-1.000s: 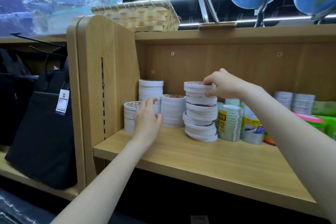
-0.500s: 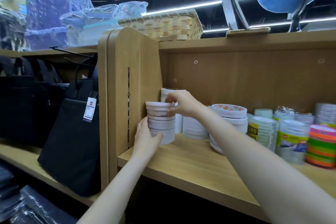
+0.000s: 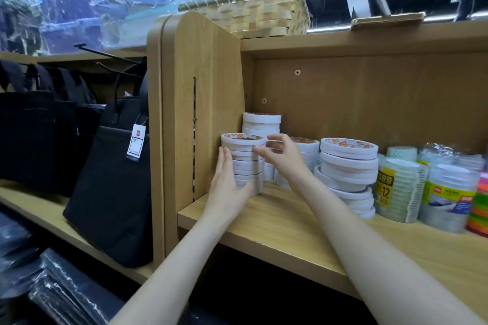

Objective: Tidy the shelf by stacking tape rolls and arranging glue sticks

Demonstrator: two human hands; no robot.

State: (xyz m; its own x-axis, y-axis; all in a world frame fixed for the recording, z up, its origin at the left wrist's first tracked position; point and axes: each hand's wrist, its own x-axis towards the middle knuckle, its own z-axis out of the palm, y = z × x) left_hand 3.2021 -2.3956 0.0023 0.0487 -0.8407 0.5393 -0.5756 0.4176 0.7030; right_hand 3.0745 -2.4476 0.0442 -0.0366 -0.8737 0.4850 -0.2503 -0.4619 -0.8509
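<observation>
Tape rolls fill the left end of a wooden shelf, seen from the head camera looking forward and slightly down. One short stack of white rolls stands at the front, just beside the shelf's upright side panel. The left hand lies flat against this stack's left side, fingers straight, apparently bracing it so the rolls line up. The right hand reaches in from the right with fingers loosely curled toward the stack's upper rolls; whether it pinches one or only steadies them is unclear. A taller stack stands behind, against the back wall. Further right, a leaning stack sits crooked, its rolls slipping sideways, which suggests it needs straightening. Beyond it stand wrapped clear tape packs. No glue sticks can be made out. Dark bags hang left of the panel.
</observation>
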